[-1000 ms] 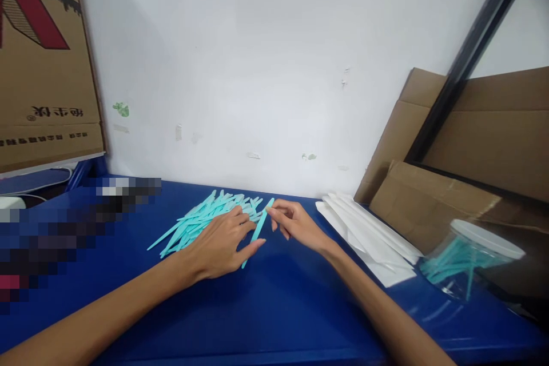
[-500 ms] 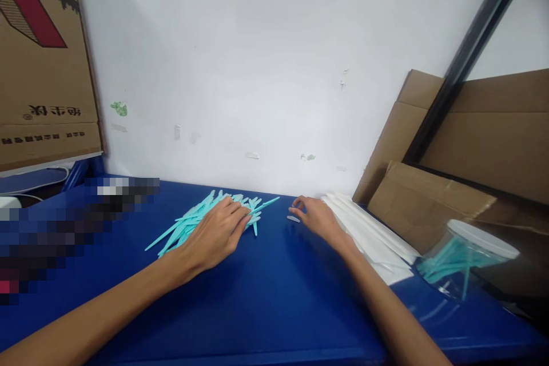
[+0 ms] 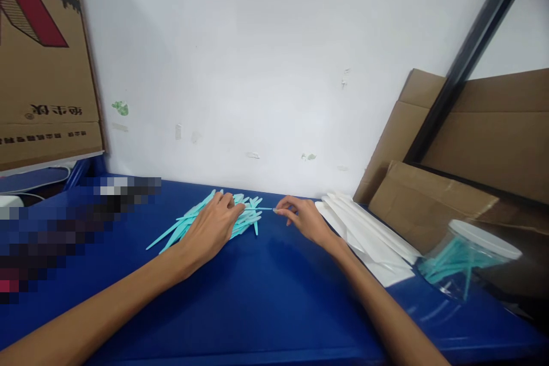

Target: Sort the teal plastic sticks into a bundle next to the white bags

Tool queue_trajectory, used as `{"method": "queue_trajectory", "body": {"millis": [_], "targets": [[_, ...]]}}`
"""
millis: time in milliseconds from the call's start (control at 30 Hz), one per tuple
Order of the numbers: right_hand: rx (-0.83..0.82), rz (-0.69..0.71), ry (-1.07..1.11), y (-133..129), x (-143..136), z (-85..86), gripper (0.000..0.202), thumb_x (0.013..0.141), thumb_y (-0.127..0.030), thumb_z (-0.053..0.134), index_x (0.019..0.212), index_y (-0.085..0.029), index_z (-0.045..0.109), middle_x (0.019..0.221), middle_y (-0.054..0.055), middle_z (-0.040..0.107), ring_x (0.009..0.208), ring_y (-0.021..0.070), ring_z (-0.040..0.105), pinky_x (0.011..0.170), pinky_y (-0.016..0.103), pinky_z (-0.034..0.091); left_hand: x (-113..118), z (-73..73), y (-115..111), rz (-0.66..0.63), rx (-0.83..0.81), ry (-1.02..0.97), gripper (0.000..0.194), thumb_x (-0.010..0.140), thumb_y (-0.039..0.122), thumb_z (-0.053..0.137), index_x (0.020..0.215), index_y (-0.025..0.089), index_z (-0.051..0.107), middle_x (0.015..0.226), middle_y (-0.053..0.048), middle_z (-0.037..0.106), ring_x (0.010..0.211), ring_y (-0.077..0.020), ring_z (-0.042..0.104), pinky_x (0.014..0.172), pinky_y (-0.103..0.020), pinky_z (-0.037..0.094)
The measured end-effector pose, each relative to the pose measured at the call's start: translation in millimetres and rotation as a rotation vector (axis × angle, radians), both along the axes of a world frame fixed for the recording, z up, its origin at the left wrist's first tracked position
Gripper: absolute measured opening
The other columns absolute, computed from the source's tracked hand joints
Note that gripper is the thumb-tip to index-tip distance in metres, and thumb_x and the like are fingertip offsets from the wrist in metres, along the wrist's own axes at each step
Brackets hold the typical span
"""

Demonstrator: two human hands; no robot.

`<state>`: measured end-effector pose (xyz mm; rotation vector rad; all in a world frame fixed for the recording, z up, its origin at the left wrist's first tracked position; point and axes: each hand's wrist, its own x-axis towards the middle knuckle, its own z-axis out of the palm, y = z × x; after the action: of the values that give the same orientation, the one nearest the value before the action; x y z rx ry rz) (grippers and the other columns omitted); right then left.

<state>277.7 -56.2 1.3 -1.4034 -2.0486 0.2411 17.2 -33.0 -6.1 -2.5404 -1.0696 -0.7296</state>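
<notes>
In the head view, my left hand (image 3: 214,217) pinches a thin teal eyebrow razor (image 3: 262,209) that points right. Below and around that hand a loose pile of similar teal razors (image 3: 187,222) lies on the table, partly hidden by the fingers. My right hand (image 3: 302,217) has thumb and forefinger closed on a small clear cap (image 3: 275,210) at the razor's tip. Whether the cap sits on the tip or only touches it, I cannot tell.
Flat white paper bags (image 3: 369,234) lie right of my right hand on the blue table (image 3: 266,309). Beyond them, a clear jar (image 3: 467,263) with a white lid holds teal razors. Cardboard (image 3: 433,194) leans at the right; a printed box (image 3: 43,68) stands left.
My right hand has moved left with the clear cap to the razor's tip. The razor in my left hand has swung from slanting upward to nearly level.
</notes>
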Motion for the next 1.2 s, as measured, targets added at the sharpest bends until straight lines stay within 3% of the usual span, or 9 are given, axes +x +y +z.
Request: {"method": "queue_trajectory", "body": {"millis": [200, 400, 733, 1033, 1200], "targets": [[0.058, -0.005, 0.144, -3, -7, 1.3, 0.025, 0.087, -0.045, 0.063, 0.087, -0.021, 0.071, 0.081, 0.0, 0.073, 0.059, 0.013, 0.062, 0.061, 0.024, 0.045, -1, 0.5, 2, 0.059, 0.012, 0.051, 0.033, 0.092, 0.005, 0.032, 0.099, 0.018, 0.061, 0.09, -0.008, 0.051, 0.076, -0.0194, 0.045, 0.061, -0.03, 0.033], [0.061, -0.02, 0.18, -3, -8, 0.6, 0.033, 0.087, -0.052, 0.061, 0.093, -0.023, 0.074, 0.082, 0.001, 0.074, 0.052, 0.0136, 0.061, 0.058, 0.026, 0.047, -1, -2.0, 1, 0.034, -0.036, 0.019, 0.028, 0.095, 0.011, 0.031, 0.098, 0.019, 0.058, 0.084, -0.004, 0.047, 0.062, -0.0158, 0.04, 0.054, -0.028, 0.025], [0.075, -0.058, 0.136, -2, -12, -3.9, 0.044, 0.094, -0.056, 0.048, 0.085, -0.02, 0.073, 0.079, 0.003, 0.074, 0.048, 0.0131, 0.059, 0.058, 0.026, 0.046, 0, -0.8, -3, -0.031, -0.058, 0.01, 0.027, 0.098, 0.017, 0.031, 0.106, 0.021, 0.056, 0.091, -0.005, 0.05, 0.06, -0.0136, 0.043, 0.054, -0.027, 0.03], [0.017, 0.078, 0.238, -9, -26, -9.5, 0.041, 0.094, -0.053, 0.049, 0.089, -0.02, 0.073, 0.079, 0.002, 0.073, 0.047, 0.0112, 0.057, 0.053, 0.024, 0.045, 1, -6.9, -3, -0.176, -0.121, -0.071, 0.03, 0.101, 0.023, 0.029, 0.111, 0.021, 0.058, 0.095, -0.006, 0.055, 0.071, -0.0153, 0.053, 0.061, -0.028, 0.039], [0.025, 0.091, 0.288, -12, -33, -10.5, 0.04, 0.093, -0.054, 0.05, 0.091, -0.021, 0.074, 0.078, 0.002, 0.072, 0.045, 0.0115, 0.055, 0.05, 0.024, 0.045, 1, -5.3, -4, -0.178, -0.119, -0.053, 0.034, 0.101, 0.025, 0.027, 0.113, 0.021, 0.058, 0.099, -0.007, 0.056, 0.069, -0.0152, 0.054, 0.06, -0.028, 0.039]]}}
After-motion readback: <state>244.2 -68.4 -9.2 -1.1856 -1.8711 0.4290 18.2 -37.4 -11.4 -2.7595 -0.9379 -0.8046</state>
